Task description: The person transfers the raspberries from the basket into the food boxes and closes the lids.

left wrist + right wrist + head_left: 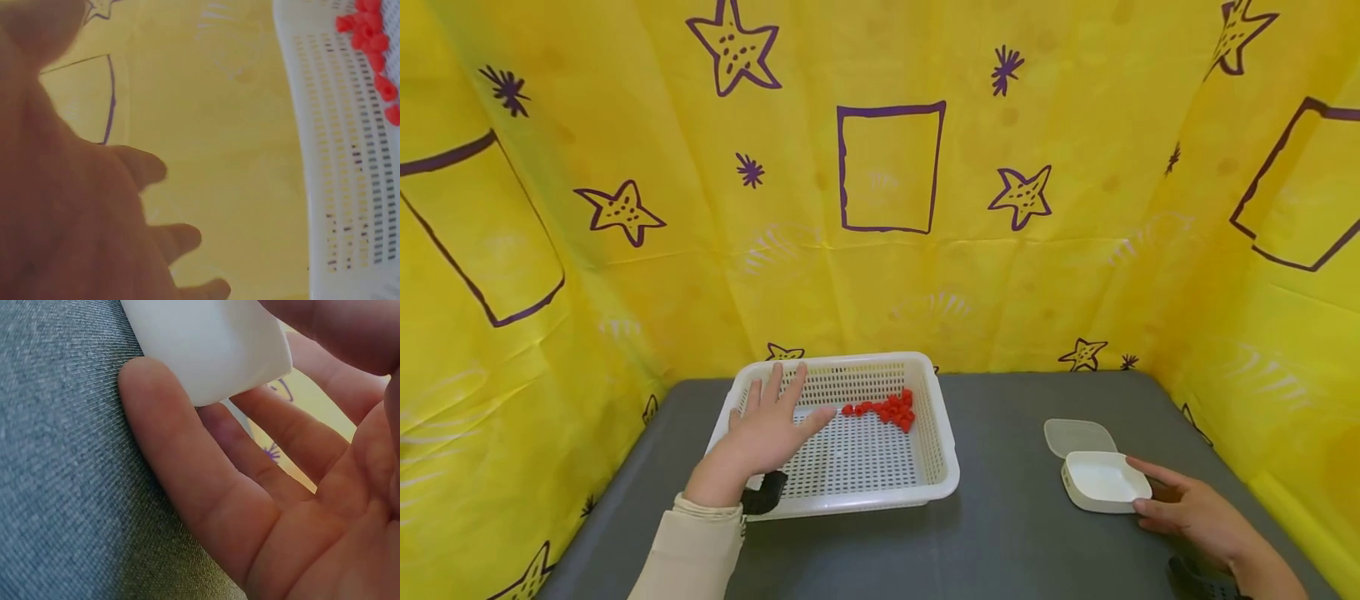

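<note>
A white plastic basket (835, 503) with slotted walls stands left of centre on the dark table. Small red rounded pieces (895, 410), some with a hollow in them, lie in its back right part; what they are I cannot tell. My left hand (771, 433) is over the basket's left side with its fingers spread, holding nothing. On the right, a shallow white box (1105, 483) sits on the table, its inside bare. My right hand (1198, 512) grips the box's right edge, fingers bent about its corner in the right wrist view.
A flat translucent lid (1078, 437) lies just behind the white box, close against it. Yellow patterned cloth (887, 292) hangs at the back and both sides of the grey table (992, 533).
</note>
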Demonstrator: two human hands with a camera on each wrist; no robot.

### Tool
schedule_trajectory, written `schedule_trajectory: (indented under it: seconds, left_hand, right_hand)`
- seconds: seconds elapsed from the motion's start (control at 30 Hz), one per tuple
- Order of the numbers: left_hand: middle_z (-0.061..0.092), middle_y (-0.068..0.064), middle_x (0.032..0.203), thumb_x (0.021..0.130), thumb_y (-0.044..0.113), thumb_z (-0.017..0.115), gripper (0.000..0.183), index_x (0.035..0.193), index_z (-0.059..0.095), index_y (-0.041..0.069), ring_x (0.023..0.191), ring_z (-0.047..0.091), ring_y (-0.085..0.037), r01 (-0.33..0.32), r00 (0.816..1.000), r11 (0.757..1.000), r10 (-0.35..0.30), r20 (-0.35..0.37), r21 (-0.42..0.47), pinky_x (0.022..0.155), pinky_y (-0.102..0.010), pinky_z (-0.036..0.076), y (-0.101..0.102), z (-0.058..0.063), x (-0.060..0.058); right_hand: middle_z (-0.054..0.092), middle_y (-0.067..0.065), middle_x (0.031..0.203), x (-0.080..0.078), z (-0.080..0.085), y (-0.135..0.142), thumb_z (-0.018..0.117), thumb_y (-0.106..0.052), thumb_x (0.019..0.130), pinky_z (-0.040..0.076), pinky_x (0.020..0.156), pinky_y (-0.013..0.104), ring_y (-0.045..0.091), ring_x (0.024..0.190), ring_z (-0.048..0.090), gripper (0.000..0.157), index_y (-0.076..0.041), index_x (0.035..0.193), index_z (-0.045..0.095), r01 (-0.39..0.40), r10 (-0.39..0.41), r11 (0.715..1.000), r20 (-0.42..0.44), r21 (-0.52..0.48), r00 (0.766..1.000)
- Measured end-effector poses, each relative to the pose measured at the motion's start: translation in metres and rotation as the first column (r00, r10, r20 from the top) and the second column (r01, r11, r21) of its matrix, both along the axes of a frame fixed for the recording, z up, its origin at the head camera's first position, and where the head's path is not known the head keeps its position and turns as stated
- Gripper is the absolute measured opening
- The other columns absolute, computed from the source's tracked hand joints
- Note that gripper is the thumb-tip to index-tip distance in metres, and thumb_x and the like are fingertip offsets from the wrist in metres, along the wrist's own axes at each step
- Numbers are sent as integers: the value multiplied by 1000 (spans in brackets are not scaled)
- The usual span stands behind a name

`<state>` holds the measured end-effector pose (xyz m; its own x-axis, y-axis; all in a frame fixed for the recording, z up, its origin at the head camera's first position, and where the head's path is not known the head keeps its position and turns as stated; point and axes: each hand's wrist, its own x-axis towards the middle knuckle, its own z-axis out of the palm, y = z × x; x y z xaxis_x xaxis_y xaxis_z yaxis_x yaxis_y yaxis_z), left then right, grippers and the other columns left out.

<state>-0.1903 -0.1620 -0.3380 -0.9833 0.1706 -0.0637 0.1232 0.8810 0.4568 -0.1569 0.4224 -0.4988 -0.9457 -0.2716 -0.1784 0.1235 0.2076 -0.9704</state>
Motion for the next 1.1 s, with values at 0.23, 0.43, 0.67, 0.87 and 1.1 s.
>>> schedule_trajectory:
  seconds: [0.23, 0.43, 0.67, 0.87, 1.1]
  left_hand:
    - [-7, -18, 164, 96, 66, 47, 97, 161, -2, 14, 148, -7, -41, 124, 988, 953, -145, 58, 275, 111, -67, 5, -7, 18, -29]
    - [-1, -8, 166, 90, 64, 59, 102, 161, -2, 24, 149, 2, -36, 74, 985, 899, -134, 109, 432, 112, -63, 12, -2, 10, -58]
    - [11, -3, 165, 93, 39, 71, 90, 161, 13, 31, 148, 16, -35, 104, 963, 756, -240, 125, 647, 109, -59, 29, -2, -12, -88]
    - [37, -15, 154, 90, 15, 75, 71, 153, 42, 16, 138, 39, -34, 96, 918, 689, -341, 204, 719, 98, -45, 47, 0, -44, -104]
    - [44, -19, 149, 88, 10, 76, 59, 143, 56, 12, 116, 61, -31, 39, 903, 754, -307, 300, 656, 93, -50, 50, 1, -87, -120]
  right_hand:
    - [44, 26, 139, 0, 0, 0, 65, -7, 97, 55, 84, 44, 19, 102, 64, 54, -39, 139, 56, 19, -19, 1000, 23, 4, 1000]
    - [45, 18, 140, 0, -1, -1, 67, -8, 96, 54, 85, 45, 17, 104, 63, 56, -26, 146, 52, 27, -27, 1000, 19, -1, 999]
    - [50, 1, 133, -1, -4, 0, 66, -6, 96, 54, 86, 44, 16, 105, 62, 55, -26, 145, 52, 13, -13, 999, 0, -40, 1000]
    - [53, -12, 126, -4, -5, -1, 62, -2, 97, 54, 86, 41, 12, 105, 61, 53, -24, 145, 52, -10, 8, 997, -31, -72, 999]
    - [52, -22, 124, -9, -10, -4, 59, 0, 98, 55, 85, 36, 6, 105, 59, 53, -20, 146, 50, 0, -4, 997, -59, -72, 998]
